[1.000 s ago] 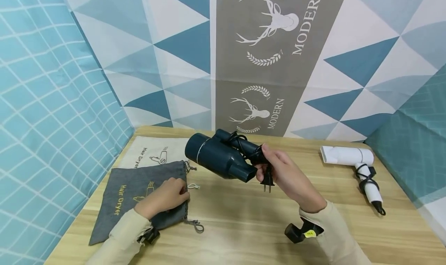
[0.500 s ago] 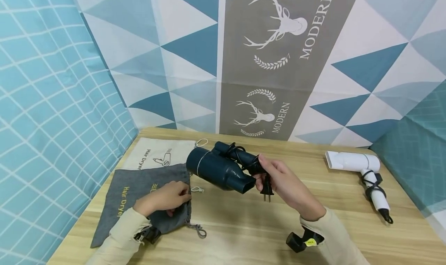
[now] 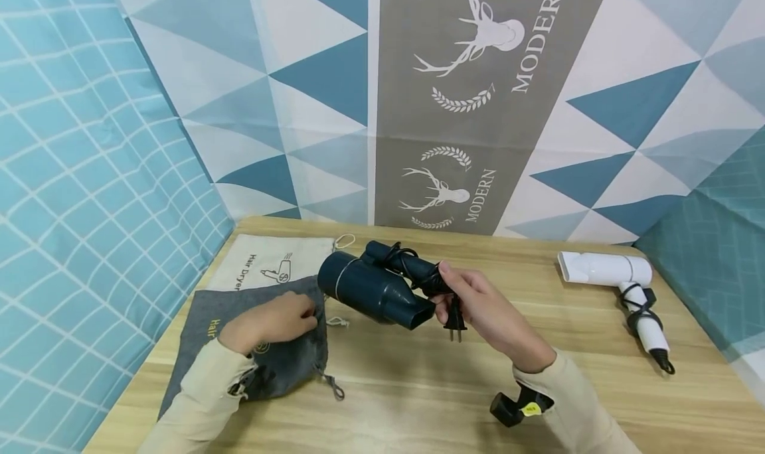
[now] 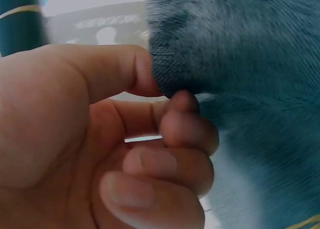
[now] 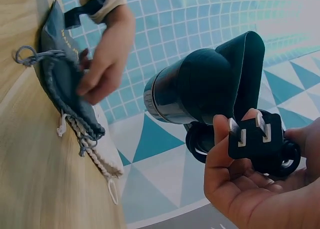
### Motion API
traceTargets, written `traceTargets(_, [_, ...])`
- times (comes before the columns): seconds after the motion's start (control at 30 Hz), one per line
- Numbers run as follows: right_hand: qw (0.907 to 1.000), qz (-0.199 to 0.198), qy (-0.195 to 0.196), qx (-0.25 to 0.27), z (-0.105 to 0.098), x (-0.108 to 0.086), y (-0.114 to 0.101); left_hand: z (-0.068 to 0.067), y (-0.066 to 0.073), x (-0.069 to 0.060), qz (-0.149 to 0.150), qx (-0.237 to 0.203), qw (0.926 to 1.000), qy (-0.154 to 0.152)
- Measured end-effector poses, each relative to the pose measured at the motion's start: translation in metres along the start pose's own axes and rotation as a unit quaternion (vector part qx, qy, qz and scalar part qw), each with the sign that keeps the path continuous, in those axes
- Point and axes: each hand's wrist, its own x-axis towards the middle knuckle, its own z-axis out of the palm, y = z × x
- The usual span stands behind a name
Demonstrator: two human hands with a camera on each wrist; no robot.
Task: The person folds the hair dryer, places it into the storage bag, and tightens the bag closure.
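Note:
A dark blue hair dryer point(image 3: 372, 289), its black cord wound round the handle, is held above the table by the right hand point(image 3: 487, 311). That hand grips the handle's end and the cord, and the two-pin plug point(image 5: 255, 135) hangs by its fingers. On the left, the left hand point(image 3: 269, 322) pinches the mouth edge of a grey drawstring pouch point(image 3: 190, 334) printed "Hair Dryer". Thumb and index finger hold the cloth point(image 4: 175, 64) in the left wrist view. The pouch's mouth faces right, partly lifted, close below the dryer's rear end.
A white drawstring pouch point(image 3: 236, 255) lies partly under the grey one at the back left. At the far right rests a white hair dryer point(image 3: 603, 269) with its cord wrapped round the handle. The wooden table point(image 3: 406, 401) meets patterned walls at the back and sides.
The left hand has raised the pouch's mouth edge, and the cloth now bulges below it. The right hand has lowered the dark hair dryer a little relative to the table.

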Motion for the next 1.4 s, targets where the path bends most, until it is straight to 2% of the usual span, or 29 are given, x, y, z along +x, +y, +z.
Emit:
traceTargets(0.2, [0.9999, -0.002, 0.002, -0.011, 0.002, 0.002, 0.001, -0.028, 0.011, -0.016, -0.007, 0.013, 0.9989, 0.044])
traceTargets(0.37, [0.9996, -0.007, 0.011, -0.024, 0.001, 0.002, 0.003, -0.034, 0.025, -0.025, 0.0, 0.041, 0.9934, 0.107])
traceTargets(0.53, [0.9995, -0.01, 0.019, -0.023, 0.002, 0.004, 0.005, -0.033, 0.035, -0.026, 0.0, 0.079, 0.979, 0.188])
traceTargets(0.67, [0.9989, -0.029, 0.033, -0.019, 0.002, 0.005, 0.008, -0.034, 0.041, -0.026, 0.012, 0.087, 0.9648, 0.248])
traceTargets(0.87, [0.9978, -0.051, 0.025, -0.034, 0.004, 0.006, 0.012, -0.04, 0.045, -0.028, 0.043, 0.07, 0.9488, 0.305])
traceTargets(1.0, [0.9954, -0.054, 0.009, -0.079, 0.006, 0.006, 0.014, -0.042, 0.046, -0.028, 0.051, 0.066, 0.9417, 0.326])
traceTargets(1.1, [0.99, -0.075, -0.008, -0.119, 0.008, 0.005, 0.015, -0.043, 0.047, -0.026, 0.059, 0.065, 0.9383, 0.335])
traceTargets(1.23, [0.9789, -0.108, -0.032, -0.17, 0.011, 0.003, 0.016, -0.044, 0.048, -0.026, 0.06, 0.063, 0.9385, 0.334])
traceTargets(1.4, [0.9634, -0.141, -0.047, -0.223, 0.022, 0.003, 0.022, -0.039, 0.048, -0.026, 0.067, 0.062, 0.9428, 0.321])
